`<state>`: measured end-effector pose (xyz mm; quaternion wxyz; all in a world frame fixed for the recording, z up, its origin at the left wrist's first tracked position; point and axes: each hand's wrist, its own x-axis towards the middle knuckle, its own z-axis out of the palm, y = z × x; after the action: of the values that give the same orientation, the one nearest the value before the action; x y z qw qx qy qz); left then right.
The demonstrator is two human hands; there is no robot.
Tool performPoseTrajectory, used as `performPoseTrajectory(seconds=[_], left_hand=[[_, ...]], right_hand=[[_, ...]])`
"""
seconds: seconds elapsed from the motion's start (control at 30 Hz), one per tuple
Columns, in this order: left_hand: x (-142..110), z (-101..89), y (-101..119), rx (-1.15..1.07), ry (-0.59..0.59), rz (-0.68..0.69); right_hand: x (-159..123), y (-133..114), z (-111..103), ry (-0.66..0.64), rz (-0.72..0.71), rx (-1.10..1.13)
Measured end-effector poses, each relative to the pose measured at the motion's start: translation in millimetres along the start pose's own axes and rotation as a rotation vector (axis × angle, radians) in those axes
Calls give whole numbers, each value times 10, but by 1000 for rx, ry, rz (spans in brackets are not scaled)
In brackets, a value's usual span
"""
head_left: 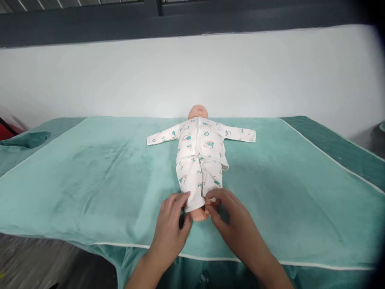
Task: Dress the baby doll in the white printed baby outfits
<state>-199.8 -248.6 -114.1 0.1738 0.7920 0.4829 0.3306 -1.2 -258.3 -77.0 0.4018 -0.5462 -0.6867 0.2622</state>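
A baby doll (pixel 199 110) lies on its back, arms stretched out sideways. It wears a white printed shirt (pixel 200 138) with long sleeves and matching trousers (pixel 191 180). My left hand (pixel 171 226) is beside the trouser leg on the left, its curved fingertips touching the cuff while thumb and index stay apart. At the other cuff, my right hand (pixel 231 216) has thumb and index closed on the trouser hem, close to the doll's foot, which it partly covers. The doll's other foot (pixel 198 214) sticks out below the left cuff.
A green velvety cover (pixel 105 180) with white piping spreads under the doll and hangs over the front edge. Behind stands a white wall (pixel 135 76) with a dark beam (pixel 90 24) above. Something red (pixel 6 130) shows at the far left. Grey floor (pixel 36 261) appears lower left.
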Motion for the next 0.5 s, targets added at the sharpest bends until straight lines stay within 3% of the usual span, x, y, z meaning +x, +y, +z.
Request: performPoseTrajectory(seconds=[0.2, 0.5], left_hand=[[-18, 50, 10, -110, 123, -6], [-48, -47, 143, -467, 269, -225]], right_hand=[[43, -260, -5, -86, 25, -341], [-10, -283, 191, -80, -39, -418]])
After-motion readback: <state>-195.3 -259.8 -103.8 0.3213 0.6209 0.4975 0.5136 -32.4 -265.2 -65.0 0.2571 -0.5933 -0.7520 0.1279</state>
